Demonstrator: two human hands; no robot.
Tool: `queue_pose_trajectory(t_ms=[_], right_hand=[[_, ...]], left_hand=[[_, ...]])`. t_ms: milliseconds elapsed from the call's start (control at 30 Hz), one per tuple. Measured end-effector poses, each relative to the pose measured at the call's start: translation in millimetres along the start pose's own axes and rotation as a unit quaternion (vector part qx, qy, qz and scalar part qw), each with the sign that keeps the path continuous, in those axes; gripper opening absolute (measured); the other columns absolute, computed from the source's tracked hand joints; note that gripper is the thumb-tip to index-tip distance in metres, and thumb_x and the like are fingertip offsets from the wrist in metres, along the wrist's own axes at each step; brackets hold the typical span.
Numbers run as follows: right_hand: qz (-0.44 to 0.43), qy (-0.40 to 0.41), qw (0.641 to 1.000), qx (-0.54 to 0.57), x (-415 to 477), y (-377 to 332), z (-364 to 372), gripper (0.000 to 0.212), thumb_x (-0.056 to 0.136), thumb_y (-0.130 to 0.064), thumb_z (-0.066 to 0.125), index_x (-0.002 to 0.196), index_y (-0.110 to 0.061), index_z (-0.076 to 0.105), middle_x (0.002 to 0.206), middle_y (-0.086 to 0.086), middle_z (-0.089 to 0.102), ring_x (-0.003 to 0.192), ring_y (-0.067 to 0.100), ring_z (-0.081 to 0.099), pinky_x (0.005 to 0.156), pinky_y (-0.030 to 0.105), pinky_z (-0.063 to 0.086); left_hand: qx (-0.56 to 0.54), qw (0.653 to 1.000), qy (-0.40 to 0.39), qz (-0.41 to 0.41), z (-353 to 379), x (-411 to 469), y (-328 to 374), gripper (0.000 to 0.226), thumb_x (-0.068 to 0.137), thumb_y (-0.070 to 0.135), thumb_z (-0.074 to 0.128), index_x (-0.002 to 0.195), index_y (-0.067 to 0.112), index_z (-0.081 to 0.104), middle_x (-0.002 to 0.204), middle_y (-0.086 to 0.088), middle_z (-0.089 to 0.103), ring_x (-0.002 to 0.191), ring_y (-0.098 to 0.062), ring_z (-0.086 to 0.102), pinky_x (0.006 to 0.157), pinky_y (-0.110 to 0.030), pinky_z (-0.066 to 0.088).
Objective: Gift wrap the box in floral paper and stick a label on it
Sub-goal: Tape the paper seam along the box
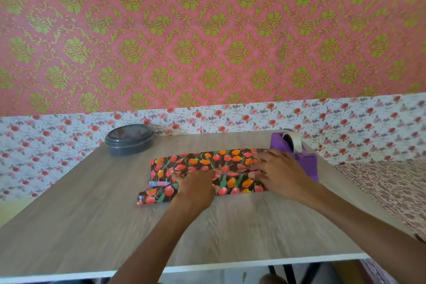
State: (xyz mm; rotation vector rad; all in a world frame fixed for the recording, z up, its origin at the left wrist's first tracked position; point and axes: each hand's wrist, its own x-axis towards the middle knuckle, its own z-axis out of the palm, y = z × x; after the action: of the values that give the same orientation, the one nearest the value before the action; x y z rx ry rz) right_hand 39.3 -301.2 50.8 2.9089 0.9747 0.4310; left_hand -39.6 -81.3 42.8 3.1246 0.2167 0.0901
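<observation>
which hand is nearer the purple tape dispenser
Right. The right hand lies on the end of the wrapped box, just beside the tape dispenser and overlapping it in view. The left hand rests on the box nearer its middle, farther away.
</observation>
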Motion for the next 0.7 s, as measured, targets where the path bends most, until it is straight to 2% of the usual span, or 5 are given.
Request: queue_pose_trajectory(t_ms=[67, 133, 233, 433, 700], right_hand=[[0.02, 0.024, 0.999, 0.032, -8, 12, -3, 0.035, 0.098, -0.05, 0.045, 0.122, -0.035, 0.066, 0.135, -0.012, 0.055, 0.124, 0.015, 0.048, 0.097, 0.036, 0.043], [0.044, 0.054, 0.994, 0.087, -16, 25, -3, 0.021, 0.096, -0.037, 0.054, 0.106, -0.031, 0.072, 0.112, -0.012, 0.066, 0.107, 0.013, 0.057, 0.084, 0.033, 0.05], [0.131, 0.111, 0.973, 0.156, -26, 52, -4, 0.019, 0.094, -0.018, 0.057, 0.083, -0.022, 0.072, 0.085, -0.009, 0.066, 0.079, 0.012, 0.062, 0.064, 0.025, 0.047], [0.3, 0.134, 0.928, 0.175, -27, 117, 3, 0.028, 0.094, -0.012, 0.051, 0.066, -0.011, 0.055, 0.068, 0.006, 0.054, 0.065, 0.023, 0.056, 0.052, 0.026, 0.033], [0.403, -0.03, 0.771, 0.492, 1, 134, -3, 0.028, 0.094, -0.033, 0.063, 0.097, -0.006, 0.071, 0.089, 0.011, 0.066, 0.071, 0.023, 0.058, 0.052, 0.025, 0.039]], left_hand=[[0.034, 0.999, 0.028, 0.003, -9, -6, 7, 0.04, 0.098, 0.028, 0.054, 0.137, 0.026, 0.05, 0.133, 0.002, 0.058, 0.121, -0.023, 0.057, 0.113, -0.068, 0.015], [0.045, 0.994, 0.091, 0.036, -18, -8, 23, 0.033, 0.097, 0.028, 0.054, 0.13, 0.022, 0.056, 0.125, 0.0, 0.062, 0.114, -0.023, 0.061, 0.11, -0.054, 0.034], [-0.072, 0.983, 0.128, 0.113, -23, -3, 64, 0.025, 0.094, 0.027, 0.054, 0.116, 0.022, 0.065, 0.114, -0.002, 0.064, 0.103, -0.024, 0.064, 0.085, -0.036, 0.05], [-0.212, 0.954, 0.109, 0.184, 2, 44, 146, 0.019, 0.085, 0.02, 0.059, 0.1, 0.015, 0.069, 0.102, -0.006, 0.067, 0.094, -0.025, 0.063, 0.081, -0.039, 0.055], [-0.268, 0.948, 0.055, 0.162, 23, 98, 196, 0.038, 0.091, 0.037, 0.064, 0.118, 0.012, 0.058, 0.104, -0.013, 0.064, 0.096, -0.031, 0.062, 0.079, -0.037, 0.051]])
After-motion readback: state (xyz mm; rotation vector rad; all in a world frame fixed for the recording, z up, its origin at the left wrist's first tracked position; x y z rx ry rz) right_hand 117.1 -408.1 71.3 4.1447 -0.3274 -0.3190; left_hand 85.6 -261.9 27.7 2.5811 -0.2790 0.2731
